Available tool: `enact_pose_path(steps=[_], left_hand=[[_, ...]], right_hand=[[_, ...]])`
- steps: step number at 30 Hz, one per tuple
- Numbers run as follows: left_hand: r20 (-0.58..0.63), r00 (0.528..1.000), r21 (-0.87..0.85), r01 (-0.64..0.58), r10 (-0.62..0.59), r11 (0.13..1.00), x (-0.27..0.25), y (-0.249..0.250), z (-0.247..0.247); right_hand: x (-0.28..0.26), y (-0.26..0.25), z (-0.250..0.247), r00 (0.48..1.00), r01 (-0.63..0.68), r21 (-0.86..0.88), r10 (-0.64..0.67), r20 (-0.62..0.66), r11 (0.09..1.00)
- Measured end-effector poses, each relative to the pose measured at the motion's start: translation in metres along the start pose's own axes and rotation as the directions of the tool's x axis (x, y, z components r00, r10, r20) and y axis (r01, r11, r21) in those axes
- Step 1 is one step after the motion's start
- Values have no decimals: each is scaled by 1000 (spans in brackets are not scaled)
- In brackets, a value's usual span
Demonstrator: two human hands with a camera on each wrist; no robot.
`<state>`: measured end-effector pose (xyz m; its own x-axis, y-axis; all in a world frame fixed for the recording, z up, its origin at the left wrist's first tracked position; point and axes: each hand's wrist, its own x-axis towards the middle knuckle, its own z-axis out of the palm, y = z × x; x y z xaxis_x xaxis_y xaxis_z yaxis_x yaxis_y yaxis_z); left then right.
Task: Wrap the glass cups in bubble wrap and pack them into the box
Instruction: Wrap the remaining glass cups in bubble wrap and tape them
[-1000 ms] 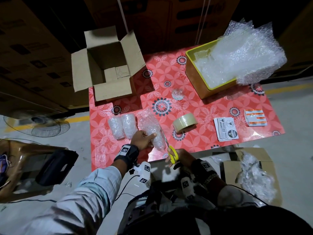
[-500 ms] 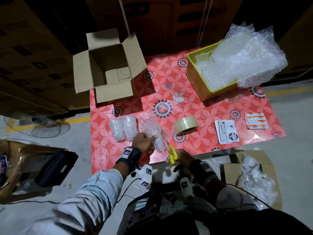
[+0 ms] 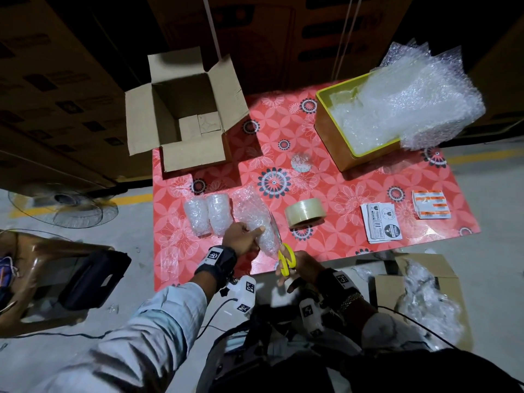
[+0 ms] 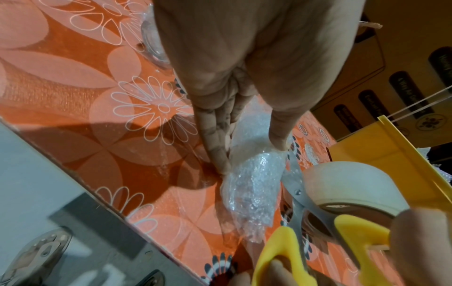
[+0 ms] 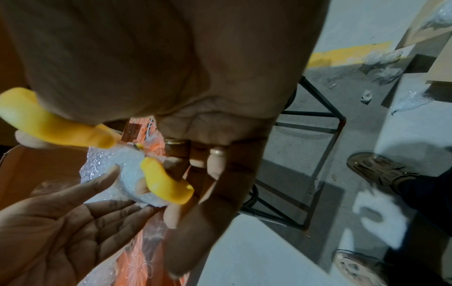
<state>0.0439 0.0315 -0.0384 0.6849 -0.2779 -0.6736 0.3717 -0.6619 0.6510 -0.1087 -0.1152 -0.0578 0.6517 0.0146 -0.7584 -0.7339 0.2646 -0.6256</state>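
Readable print on the table

The white rectangular paper stickers [image 3: 381,226] near the red flowered table's edge read "FRAGILE" (upper sheet, sideways); print on the orange-striped labels [image 3: 431,204] and dark cartons is illegible.

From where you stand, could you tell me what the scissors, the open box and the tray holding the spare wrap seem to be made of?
The scissors: smooth matte yellow handles, probably plastic; grey shiny blades with a rivet, probably steel.
The open box: plain brown cardboard, dull, with creased flaps.
The tray: yellow inside, duller ochre outside, smooth and thin-rimmed; likely plastic, though I cannot be sure.
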Motion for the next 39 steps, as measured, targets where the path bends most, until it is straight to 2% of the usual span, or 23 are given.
enact_pose_path(steps=[5,9,13,21,31,35,39], left_hand=[[-1,1000,82,-2,2,997,7,-4,0],[-13,1000,93,5,-4,996,11,-5,3],[-78,997,141,31,-20,990,8,-1,12],[-200,979,232,24,24,972,6,1,15],[-180,982,151,-22,50,988,0,-14,6],[-157,984,109,-62,79,992,-3,-19,5],[-192,979,77,-47,61,996,-4,-28,5]], right_hand=[[2,-9,1,1000,10,4,-10,15,1000],[5,-11,-9,993,50,-24,-47,105,998],[4,-16,-6,998,1,-14,0,58,1000],[7,-22,2,1000,-12,34,12,-1,999],[10,-22,-1,998,40,42,-42,39,998],[7,-28,0,999,-13,83,9,43,996],[4,-26,-5,997,-21,5,20,68,1000]])
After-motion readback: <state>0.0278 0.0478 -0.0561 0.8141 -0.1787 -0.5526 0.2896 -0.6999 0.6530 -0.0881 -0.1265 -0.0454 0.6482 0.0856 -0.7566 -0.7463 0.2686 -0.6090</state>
